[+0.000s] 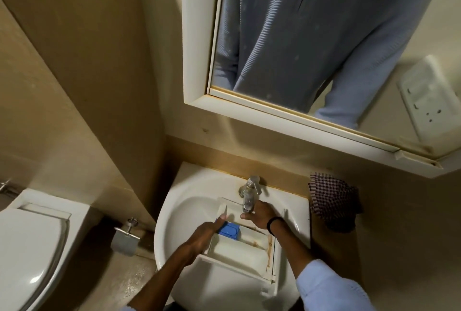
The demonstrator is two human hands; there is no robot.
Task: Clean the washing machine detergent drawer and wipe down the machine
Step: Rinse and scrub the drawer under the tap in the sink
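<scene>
Starting at 9 o'clock of the basin: toilet [30, 248] and paper holder [126, 234], not part of this job. The detergent drawer [239, 253] lies lengthways in the sink [172, 210], far end parked under the tap [249, 193] at 12 o'clock, presumably so water runs down the compartments toward you. Your left hand [204, 233] holds the drawer's left wall at about 8 o'clock, thumb straight along the rim, fingers wrapped round the side. I read that as the anchor against sliding in the curved bowl. The blue insert [229, 230] sits in its slot just beside that thumb. Your right hand [259, 215] is knuckles-up at the drawer's far end, directly under the spout, fingers curled down. Can't tell if it grips the drawer or only rubs it, or if water is flowing. Brown residue on the right wall at 4 o'clock is not yet cleaned. The checked cloth [333, 200] is at 2 o'clock, likely staged for the wipe-down.
</scene>
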